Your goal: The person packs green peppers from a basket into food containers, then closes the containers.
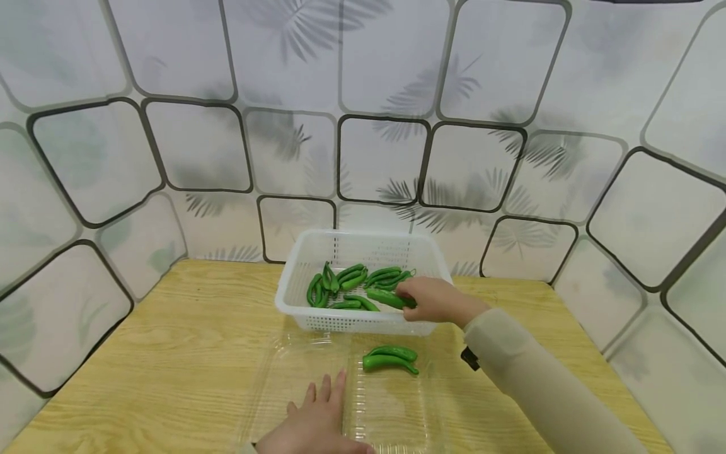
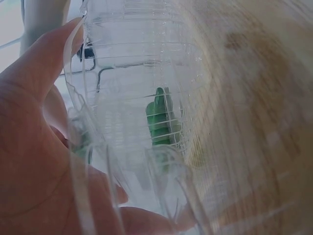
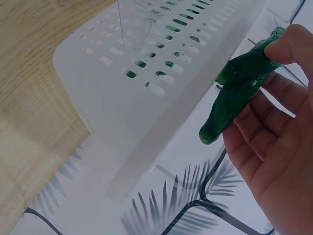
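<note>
From my feed: right hand (image 1: 433,299) has thumb and fingers pinched on green peppers (image 3: 239,93), looks like two, above the near right rim of the white basket (image 1: 340,313). More peppers (image 1: 354,277) sit inside it. Left hand (image 1: 320,419): fingers straight and spread at the clear container (image 1: 391,410) on the surface (image 1: 193,340); two peppers (image 1: 391,361) lie in its right half.
</note>
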A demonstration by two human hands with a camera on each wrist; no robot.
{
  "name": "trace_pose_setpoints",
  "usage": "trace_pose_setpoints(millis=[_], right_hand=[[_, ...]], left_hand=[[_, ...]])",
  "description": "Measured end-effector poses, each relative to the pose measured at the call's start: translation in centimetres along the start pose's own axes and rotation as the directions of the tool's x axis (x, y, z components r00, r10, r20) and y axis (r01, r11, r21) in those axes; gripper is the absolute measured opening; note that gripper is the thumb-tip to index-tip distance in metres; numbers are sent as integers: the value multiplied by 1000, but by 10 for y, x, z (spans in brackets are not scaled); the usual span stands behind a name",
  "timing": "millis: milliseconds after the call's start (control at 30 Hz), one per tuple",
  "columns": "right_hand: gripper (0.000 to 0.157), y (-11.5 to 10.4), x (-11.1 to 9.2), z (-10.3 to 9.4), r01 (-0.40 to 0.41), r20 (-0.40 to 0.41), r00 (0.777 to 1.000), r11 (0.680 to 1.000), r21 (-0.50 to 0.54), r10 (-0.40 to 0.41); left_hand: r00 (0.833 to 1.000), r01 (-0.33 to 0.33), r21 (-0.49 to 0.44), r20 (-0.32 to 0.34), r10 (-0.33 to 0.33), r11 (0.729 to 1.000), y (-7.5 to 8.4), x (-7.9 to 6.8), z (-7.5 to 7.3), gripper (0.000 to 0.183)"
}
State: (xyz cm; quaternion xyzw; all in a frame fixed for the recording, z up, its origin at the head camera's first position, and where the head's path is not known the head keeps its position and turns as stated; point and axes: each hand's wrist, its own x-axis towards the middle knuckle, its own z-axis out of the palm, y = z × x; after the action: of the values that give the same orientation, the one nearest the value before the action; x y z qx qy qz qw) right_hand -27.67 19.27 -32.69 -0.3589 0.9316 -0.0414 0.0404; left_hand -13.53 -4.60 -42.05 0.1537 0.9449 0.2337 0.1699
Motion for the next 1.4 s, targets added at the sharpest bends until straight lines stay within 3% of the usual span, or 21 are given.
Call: trace_pose_setpoints(millis=[400,767,1400], right_hand=[[14,-8,-6,-5,0,10,1000,999,-43,0],[15,-11,-9,1,32,0,999,999,-34,-32],[17,-17,-14,2,85,-25,996,996,-26,-86]], left_hand=[[1000,-10,6,-14,10,1000,0,-2,0,121],[1000,1,-10,28,-1,1000,-1,0,-1,117],[1000,-18,-6,-10,17,1000,-1,-2,1,121]])
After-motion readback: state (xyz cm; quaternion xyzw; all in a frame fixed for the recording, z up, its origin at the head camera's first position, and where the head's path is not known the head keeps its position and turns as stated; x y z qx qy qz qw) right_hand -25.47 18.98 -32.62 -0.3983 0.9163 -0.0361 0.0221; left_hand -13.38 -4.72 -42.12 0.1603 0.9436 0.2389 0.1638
